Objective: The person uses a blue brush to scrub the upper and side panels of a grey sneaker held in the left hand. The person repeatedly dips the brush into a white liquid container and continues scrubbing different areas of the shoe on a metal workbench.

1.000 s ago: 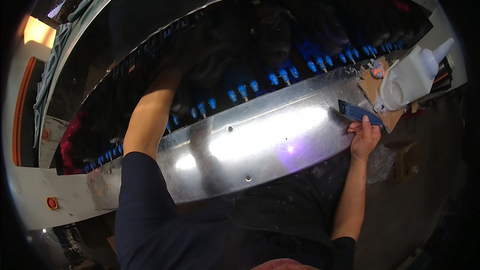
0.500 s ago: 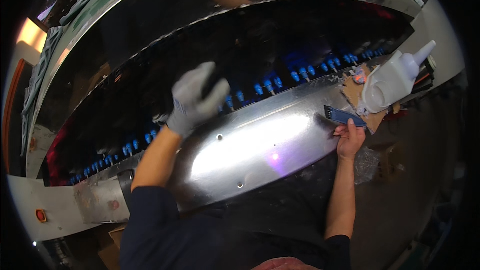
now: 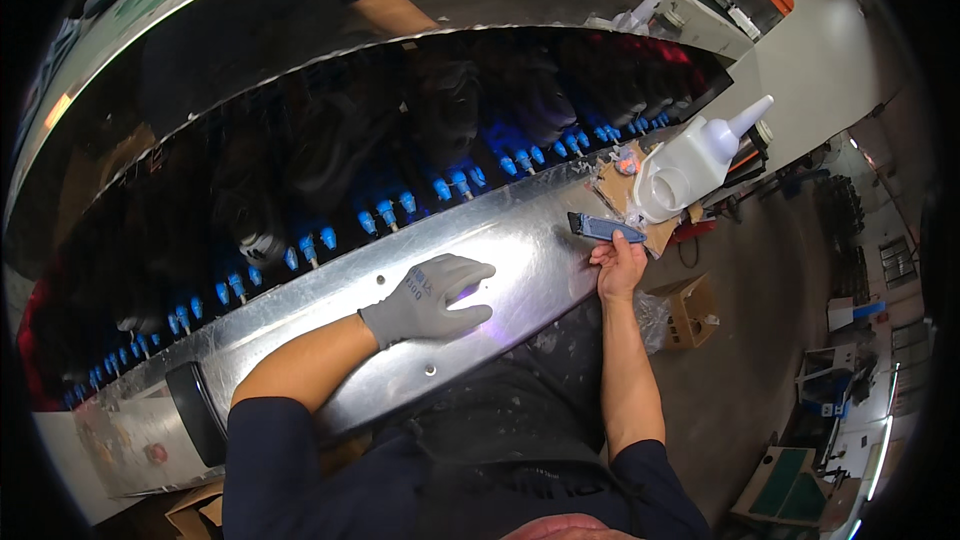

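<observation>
- Two hands are working on a long shiny metal panel (image 3: 500, 240), which is stretching across the view in front of the person's body.
- Lying palm down, the left hand (image 3: 428, 298), in a grey glove, is pressing flat on the panel with fingers spread and nothing grasped.
- Bare and resting at the panel's near edge, the right hand (image 3: 620, 268) is pinching a blue utility knife (image 3: 605, 229) between its fingertips; the knife is lying flat on the metal just beyond them.
- Just past the knife, away from the body, a piece of brown cardboard (image 3: 630, 202) is sitting on the panel's end.
- Beyond that cardboard, further right of the bare hand, a white squeeze bottle (image 3: 690, 162) with a pointed nozzle is lying tilted.
- Above both hands, along the panel's far edge, a row of blue fastener clamps (image 3: 400, 208) is sticking up, running well past the gloved hand to its left.
- Below the right hand, on the floor, an open cardboard box (image 3: 690, 308) is standing.
</observation>
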`<state>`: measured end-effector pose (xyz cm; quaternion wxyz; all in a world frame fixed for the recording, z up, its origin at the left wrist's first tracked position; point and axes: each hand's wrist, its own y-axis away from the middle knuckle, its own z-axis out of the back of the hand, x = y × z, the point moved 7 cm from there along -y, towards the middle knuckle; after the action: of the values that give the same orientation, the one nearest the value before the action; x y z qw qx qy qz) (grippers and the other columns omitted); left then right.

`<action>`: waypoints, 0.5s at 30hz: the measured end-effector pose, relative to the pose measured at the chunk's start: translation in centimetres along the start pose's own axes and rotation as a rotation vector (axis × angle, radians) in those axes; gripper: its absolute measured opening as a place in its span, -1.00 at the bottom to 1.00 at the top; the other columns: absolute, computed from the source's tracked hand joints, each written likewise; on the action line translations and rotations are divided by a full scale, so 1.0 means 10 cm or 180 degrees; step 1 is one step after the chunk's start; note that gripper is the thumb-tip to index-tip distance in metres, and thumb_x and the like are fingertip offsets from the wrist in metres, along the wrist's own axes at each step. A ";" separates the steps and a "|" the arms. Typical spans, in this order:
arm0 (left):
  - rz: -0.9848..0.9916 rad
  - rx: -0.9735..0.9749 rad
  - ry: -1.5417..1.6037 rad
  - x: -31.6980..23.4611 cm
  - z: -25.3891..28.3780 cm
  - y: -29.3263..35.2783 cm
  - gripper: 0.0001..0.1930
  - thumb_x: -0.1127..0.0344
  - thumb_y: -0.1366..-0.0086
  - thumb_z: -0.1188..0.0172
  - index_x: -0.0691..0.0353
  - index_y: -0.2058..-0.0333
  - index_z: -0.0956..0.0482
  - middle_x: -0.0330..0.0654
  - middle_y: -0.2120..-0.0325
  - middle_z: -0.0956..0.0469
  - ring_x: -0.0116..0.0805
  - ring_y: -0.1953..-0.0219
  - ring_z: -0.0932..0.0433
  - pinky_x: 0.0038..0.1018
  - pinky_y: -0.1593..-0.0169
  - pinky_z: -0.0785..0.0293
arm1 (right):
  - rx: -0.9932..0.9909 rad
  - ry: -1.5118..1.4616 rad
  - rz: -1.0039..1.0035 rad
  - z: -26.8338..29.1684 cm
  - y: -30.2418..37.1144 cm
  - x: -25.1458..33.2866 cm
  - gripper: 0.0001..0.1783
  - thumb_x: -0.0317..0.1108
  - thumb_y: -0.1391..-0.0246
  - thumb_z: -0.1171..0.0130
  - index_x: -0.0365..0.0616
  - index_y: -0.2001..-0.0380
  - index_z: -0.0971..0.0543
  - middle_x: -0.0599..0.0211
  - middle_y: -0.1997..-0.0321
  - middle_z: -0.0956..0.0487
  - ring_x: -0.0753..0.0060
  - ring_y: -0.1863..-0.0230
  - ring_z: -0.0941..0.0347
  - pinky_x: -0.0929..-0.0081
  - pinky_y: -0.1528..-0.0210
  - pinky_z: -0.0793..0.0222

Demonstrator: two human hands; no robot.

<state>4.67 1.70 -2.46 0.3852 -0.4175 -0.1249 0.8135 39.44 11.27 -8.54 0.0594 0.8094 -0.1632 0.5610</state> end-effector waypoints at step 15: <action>-0.0076 0.0145 -0.0180 -0.21 0.01 -0.06 -0.56 0.19 -0.20 -0.35 0.30 0.00 -0.65 -0.01 0.28 -0.64 -0.02 0.17 -0.65 -0.17 0.00 -0.58 | -0.0130 -0.0030 -0.0073 0.14 -0.18 -0.19 -0.79 -0.31 -0.36 -0.24 -0.28 0.20 -0.57 0.18 0.42 -0.64 0.42 0.58 -0.58 0.47 0.59 -0.57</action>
<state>5.63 0.57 -0.81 0.4006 -0.3839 -0.1221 0.8229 40.70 12.93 -10.62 0.0815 0.8125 -0.1657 0.5529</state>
